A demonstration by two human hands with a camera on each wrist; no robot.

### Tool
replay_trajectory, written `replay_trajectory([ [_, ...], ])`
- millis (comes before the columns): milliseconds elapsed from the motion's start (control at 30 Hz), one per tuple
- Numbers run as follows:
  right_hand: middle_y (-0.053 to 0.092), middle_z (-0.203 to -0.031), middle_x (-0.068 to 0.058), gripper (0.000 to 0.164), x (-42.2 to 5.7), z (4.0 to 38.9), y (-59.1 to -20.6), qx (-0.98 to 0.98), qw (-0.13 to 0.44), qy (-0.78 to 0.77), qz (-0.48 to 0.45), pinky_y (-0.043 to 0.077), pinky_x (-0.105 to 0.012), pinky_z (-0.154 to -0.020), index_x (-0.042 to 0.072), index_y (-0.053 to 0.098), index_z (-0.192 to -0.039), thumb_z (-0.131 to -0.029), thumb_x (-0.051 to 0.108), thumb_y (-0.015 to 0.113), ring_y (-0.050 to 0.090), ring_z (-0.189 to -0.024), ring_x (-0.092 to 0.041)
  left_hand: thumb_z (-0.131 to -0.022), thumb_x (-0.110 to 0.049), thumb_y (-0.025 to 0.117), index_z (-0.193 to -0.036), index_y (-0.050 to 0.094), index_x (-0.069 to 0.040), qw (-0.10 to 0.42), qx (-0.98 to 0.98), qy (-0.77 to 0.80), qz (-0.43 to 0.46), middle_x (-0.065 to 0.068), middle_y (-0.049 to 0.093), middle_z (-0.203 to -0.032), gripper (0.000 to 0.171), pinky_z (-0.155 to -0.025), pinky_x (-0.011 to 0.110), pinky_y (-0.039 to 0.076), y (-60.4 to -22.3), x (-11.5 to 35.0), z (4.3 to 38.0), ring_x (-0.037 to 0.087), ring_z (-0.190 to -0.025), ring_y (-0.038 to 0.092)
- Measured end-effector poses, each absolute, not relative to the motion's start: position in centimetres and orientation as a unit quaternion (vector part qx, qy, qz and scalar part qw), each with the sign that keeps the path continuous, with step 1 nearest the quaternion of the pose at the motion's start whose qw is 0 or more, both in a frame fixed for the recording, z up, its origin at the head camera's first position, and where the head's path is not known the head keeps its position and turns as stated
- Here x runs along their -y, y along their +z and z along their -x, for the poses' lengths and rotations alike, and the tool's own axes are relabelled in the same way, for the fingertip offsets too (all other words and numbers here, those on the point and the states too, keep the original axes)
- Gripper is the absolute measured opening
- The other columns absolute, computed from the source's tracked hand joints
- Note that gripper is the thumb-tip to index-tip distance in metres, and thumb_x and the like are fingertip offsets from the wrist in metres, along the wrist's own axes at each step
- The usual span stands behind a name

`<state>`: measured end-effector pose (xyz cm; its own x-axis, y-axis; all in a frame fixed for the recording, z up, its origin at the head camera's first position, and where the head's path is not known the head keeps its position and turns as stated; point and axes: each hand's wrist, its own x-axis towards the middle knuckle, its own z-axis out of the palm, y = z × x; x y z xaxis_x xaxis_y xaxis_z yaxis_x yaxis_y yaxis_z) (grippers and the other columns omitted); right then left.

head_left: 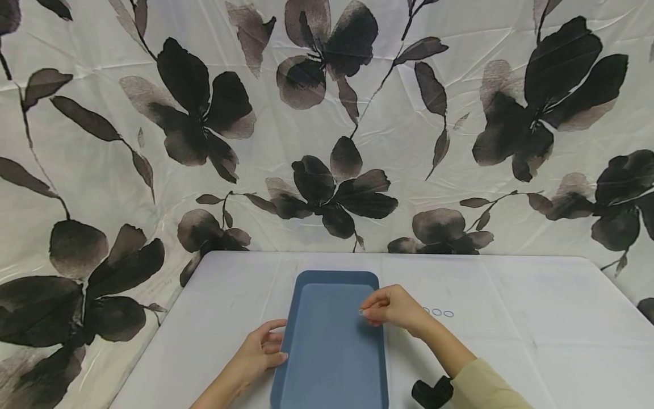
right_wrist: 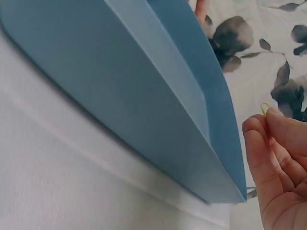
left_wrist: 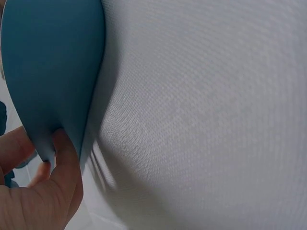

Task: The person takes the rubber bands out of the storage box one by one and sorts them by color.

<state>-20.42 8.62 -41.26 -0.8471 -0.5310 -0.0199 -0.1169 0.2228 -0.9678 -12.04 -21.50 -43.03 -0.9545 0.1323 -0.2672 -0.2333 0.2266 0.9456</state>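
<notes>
A blue rectangular tray (head_left: 337, 363) lies on the white table, its long side running away from me. At the tray's left edge is my left hand (head_left: 254, 353), gripping the rim with bent fingers. The left wrist view shows a fingertip (left_wrist: 60, 139) pressed against the tray's wall (left_wrist: 53, 62). My right hand (head_left: 395, 309) is above the tray's far right part. Between thumb and forefinger it pinches a small thin yellow loop (right_wrist: 265, 106), seen in the right wrist view; the rest of the loop is hidden by the fingers.
Small blue oval rings (head_left: 442, 313) lie in a row on the table, right of the tray and partly behind my right wrist. A black object (head_left: 432, 392) is beside the right sleeve (head_left: 485, 387). Behind the white table (head_left: 541, 318) hangs a flower-patterned cloth (head_left: 409, 153).
</notes>
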Motion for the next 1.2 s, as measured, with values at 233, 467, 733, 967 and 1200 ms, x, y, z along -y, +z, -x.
replay_trajectory([
  [233,0.066,-0.086,-0.025,0.017,-10.1,20.4,-40.9,-0.761,0.177,-0.588,0.207,0.056,-0.032,-0.068,-0.011,0.065,-0.094,-0.084,0.003,0.066,0.067,-0.077,-0.028,-0.076,0.013,0.063,-0.136,0.033,0.008,0.144,-0.774,0.615,0.036,0.024,0.052,-0.115,0.067,-0.076,0.037,0.054,-42.9,21.5,12.1,0.025,-0.093,0.061],
  [467,0.066,-0.081,-0.019,0.019,-11.7,20.4,-40.7,-0.765,0.178,-0.587,0.195,0.056,-0.034,-0.069,-0.012,0.064,-0.095,-0.084,0.003,0.065,0.066,-0.075,-0.024,-0.077,0.013,0.063,-0.137,0.033,0.007,0.148,-0.775,0.613,0.037,0.025,0.051,-0.116,0.068,-0.076,0.038,0.054,-42.8,21.5,12.1,0.024,-0.093,0.061],
  [733,0.066,-0.082,-0.019,0.025,-13.7,20.4,-40.7,-0.77,0.183,-0.585,0.178,0.056,-0.033,-0.068,-0.017,0.06,-0.099,-0.084,0.003,0.065,0.066,-0.074,-0.02,-0.076,0.013,0.064,-0.136,0.034,0.007,0.147,-0.778,0.61,0.041,0.024,0.052,-0.115,0.067,-0.075,0.036,0.054,-42.9,21.4,12.1,0.023,-0.091,0.061],
  [967,0.067,-0.084,-0.019,0.026,-15.7,20.1,-41.1,-0.774,0.18,-0.584,0.167,0.056,-0.031,-0.068,-0.019,0.059,-0.1,-0.085,0.002,0.064,0.065,-0.073,-0.016,-0.076,0.012,0.064,-0.136,0.034,0.007,0.148,-0.78,0.608,0.032,0.025,0.052,-0.116,0.067,-0.076,0.036,0.053,-42.9,21.5,12.0,0.025,-0.094,0.061],
  [1200,0.066,-0.082,-0.013,0.027,-17.4,19.7,-41.6,-0.783,0.174,-0.579,0.147,0.055,-0.031,-0.068,-0.018,0.058,-0.101,-0.085,0.003,0.064,0.062,-0.073,-0.014,-0.076,0.013,0.064,-0.136,0.033,0.008,0.148,-0.778,0.61,0.03,0.025,0.052,-0.115,0.067,-0.076,0.037,0.054,-42.8,21.4,12.1,0.026,-0.094,0.061],
])
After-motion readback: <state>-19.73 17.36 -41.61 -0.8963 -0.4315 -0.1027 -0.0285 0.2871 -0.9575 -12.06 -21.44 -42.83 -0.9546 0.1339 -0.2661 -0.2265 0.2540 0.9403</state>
